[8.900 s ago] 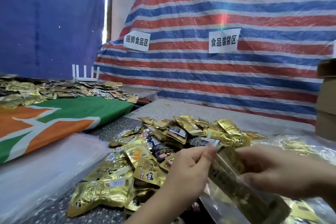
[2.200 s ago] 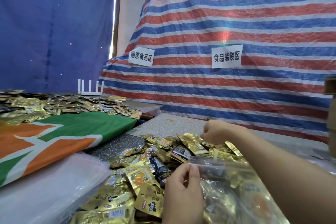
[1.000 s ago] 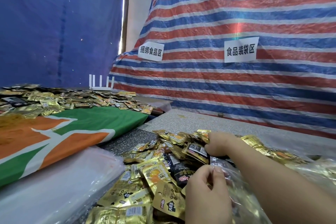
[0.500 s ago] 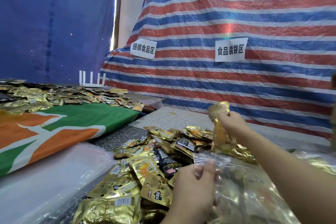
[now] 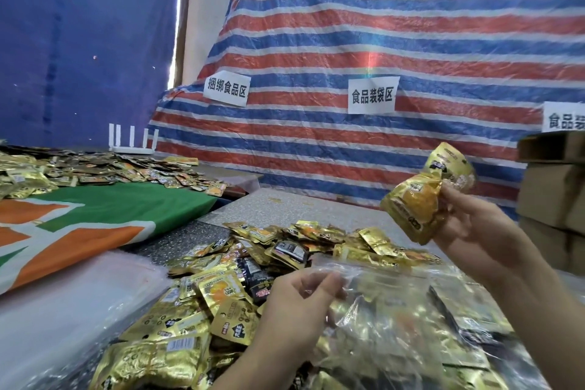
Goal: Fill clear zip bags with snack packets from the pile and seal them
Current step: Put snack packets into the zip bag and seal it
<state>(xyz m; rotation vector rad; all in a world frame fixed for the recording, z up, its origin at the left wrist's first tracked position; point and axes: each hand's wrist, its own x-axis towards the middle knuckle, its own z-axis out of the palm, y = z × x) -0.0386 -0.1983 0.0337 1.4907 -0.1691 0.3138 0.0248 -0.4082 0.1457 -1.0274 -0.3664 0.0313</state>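
Head view: holding a bunch of gold snack packets [image 5: 421, 203] in the right hand [image 5: 471, 225], fingers clenched round them, lifted clear above the pile [image 5: 253, 263]. Pinching the rim of the clear zip bag [image 5: 395, 320] with the left hand [image 5: 297, 310], keeping the mouth facing up and away. Bag mouth lying below and left of the raised packets, near but apart; packets' long axis tilting steeply. Right hand judged nearer for loading.

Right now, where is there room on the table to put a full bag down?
The bare speckled tabletop between the snack pile and the striped tarp is free. It is crowded near both hands.
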